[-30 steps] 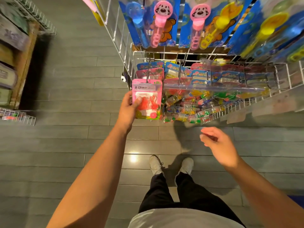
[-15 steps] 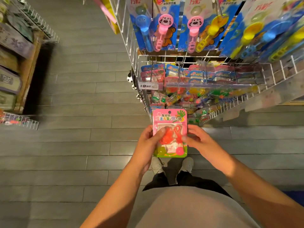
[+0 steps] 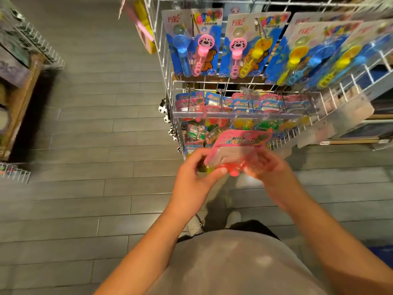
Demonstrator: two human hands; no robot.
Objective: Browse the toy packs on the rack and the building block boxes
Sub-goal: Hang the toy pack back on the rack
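A white wire display rack point(image 3: 170, 86) stands at the far right, hung with blue-backed bubble-wand toy packs point(image 3: 192, 42). Near its lower shelf, the left hand point(image 3: 194, 177) and right hand point(image 3: 269, 169) each pinch a blurred pink blister-card toy pack point(image 3: 236, 149), tilted, between them.

Both hands, the left hand point(image 3: 196, 177) and right hand point(image 3: 269, 172), hold a pink toy pack point(image 3: 238, 149). Just beyond the fingertips, the white wire rack point(image 3: 276, 94) and its hanging packs block the way. Left of the fingers, open grey floor point(image 3: 95, 128).
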